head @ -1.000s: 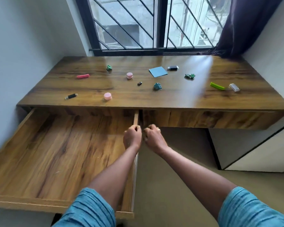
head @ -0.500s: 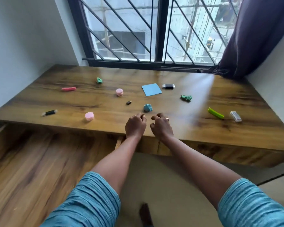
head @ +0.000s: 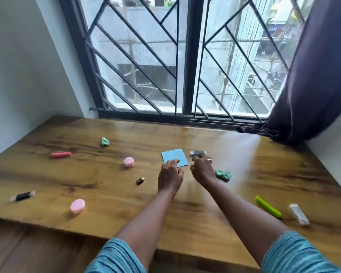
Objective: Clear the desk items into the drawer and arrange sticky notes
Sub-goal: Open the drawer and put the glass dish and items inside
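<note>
Flat blue sticky-note pad (head: 175, 160); left hand (head: 170, 175) touching.

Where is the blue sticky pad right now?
In the head view, the blue sticky pad lies mid-desk toward the window, under the left hand's fingertips, with a small dark-and-silver item just to its right.

Both arms reach forward, left hand (head: 170, 175) and right hand (head: 202, 170) palm-down, side by side, fingers loosely curled.

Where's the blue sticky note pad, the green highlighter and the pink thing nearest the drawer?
blue sticky note pad (head: 173, 156), head view, bare top face.
green highlighter (head: 268, 208), head view, middle of its body.
pink round container (head: 77, 206), head view, its lid.
</note>
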